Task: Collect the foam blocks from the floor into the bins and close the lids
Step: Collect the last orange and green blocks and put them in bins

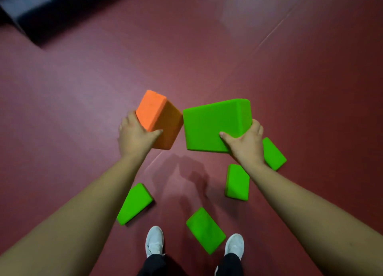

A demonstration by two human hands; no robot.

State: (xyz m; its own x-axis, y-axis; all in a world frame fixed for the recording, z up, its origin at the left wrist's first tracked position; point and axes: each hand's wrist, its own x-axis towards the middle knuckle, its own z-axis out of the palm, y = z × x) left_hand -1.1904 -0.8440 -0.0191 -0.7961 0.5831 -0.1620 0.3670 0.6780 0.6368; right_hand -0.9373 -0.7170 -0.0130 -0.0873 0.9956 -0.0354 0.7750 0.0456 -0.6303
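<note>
My left hand point(135, 137) grips an orange foam block point(159, 118), held up off the floor and tilted. My right hand point(245, 144) grips a green foam block point(213, 124) at its lower right corner, thumb on the near face; the two held blocks nearly touch. Several more green blocks lie on the dark red floor: one point(133, 203) under my left forearm, one point(205, 230) between my feet, one point(237, 182) under my right wrist, and one point(273, 154) partly hidden behind my right hand. No bin is in view.
My white shoes point(154, 241) point(235, 245) stand at the bottom edge, on either side of the nearest green block. A dark low object point(31, 12) lies blurred at the top left. The red floor point(290, 78) stretches ahead and to the right.
</note>
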